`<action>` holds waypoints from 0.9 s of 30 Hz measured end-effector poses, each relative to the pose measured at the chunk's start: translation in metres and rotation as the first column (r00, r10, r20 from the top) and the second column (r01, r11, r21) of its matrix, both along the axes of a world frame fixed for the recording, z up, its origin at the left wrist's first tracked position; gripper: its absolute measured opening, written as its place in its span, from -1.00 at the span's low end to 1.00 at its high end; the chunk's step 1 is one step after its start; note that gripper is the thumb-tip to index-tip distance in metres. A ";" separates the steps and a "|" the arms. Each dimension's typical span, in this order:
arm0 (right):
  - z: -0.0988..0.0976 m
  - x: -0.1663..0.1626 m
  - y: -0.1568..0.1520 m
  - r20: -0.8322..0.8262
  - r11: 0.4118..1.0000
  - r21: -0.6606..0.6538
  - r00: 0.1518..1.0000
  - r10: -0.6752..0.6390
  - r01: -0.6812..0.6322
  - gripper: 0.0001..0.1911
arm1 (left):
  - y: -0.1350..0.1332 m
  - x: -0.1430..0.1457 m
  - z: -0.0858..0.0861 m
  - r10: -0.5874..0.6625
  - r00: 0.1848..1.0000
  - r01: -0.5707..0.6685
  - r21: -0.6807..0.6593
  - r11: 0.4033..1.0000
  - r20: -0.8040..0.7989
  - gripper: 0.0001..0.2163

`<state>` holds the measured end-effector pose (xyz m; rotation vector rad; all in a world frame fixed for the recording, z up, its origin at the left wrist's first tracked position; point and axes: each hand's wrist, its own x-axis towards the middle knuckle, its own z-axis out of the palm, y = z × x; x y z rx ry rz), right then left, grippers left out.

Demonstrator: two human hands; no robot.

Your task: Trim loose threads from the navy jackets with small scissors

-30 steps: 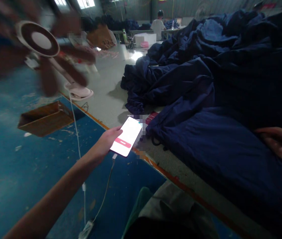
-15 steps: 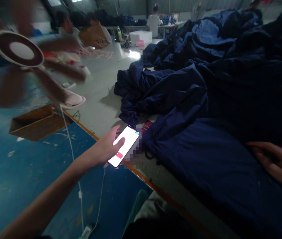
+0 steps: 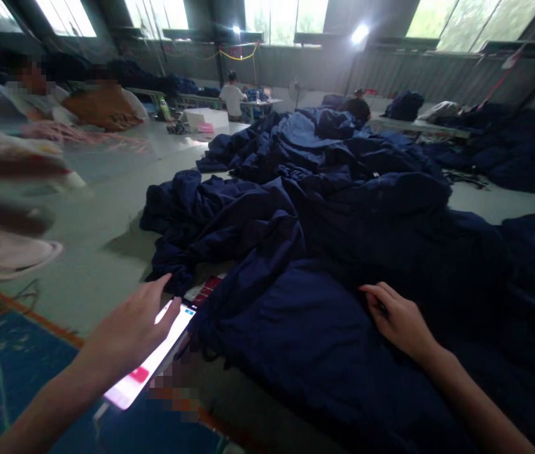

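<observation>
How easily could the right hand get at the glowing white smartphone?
Probably, with a stretch: only soft-looking dark navy cloth lies between the right hand and the glowing white smartphone, though the left hand covers part of the phone.

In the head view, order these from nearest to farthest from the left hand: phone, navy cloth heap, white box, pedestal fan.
1. The phone: lit, directly under the left hand.
2. The navy cloth heap: just ahead and right.
3. The white box: far ahead, left of centre.
4. The pedestal fan: farthest, near the back wall.
</observation>
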<state>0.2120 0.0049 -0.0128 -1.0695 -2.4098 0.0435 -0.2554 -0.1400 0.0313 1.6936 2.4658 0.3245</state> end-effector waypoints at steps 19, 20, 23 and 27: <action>0.019 0.058 0.106 0.305 0.833 0.066 0.783 -0.542 0.550 -0.58 | 0.283 0.247 -0.021 -0.630 0.750 0.661 0.277 0.697 -0.203 -0.63; 0.013 0.062 0.111 0.309 0.835 0.052 0.786 -0.536 0.548 -0.58 | 0.288 0.246 -0.029 -0.628 0.751 0.660 0.275 0.699 -0.205 -0.63; 0.006 0.069 0.124 0.329 0.835 0.014 0.786 -0.523 0.549 -0.59 | 0.298 0.243 -0.045 -0.627 0.754 0.657 0.263 0.707 -0.198 -0.65; 0.011 0.067 0.128 0.387 0.834 -0.029 0.775 -0.499 0.551 -0.60 | 0.302 0.242 -0.044 -0.635 0.756 0.654 0.224 0.722 -0.161 -0.68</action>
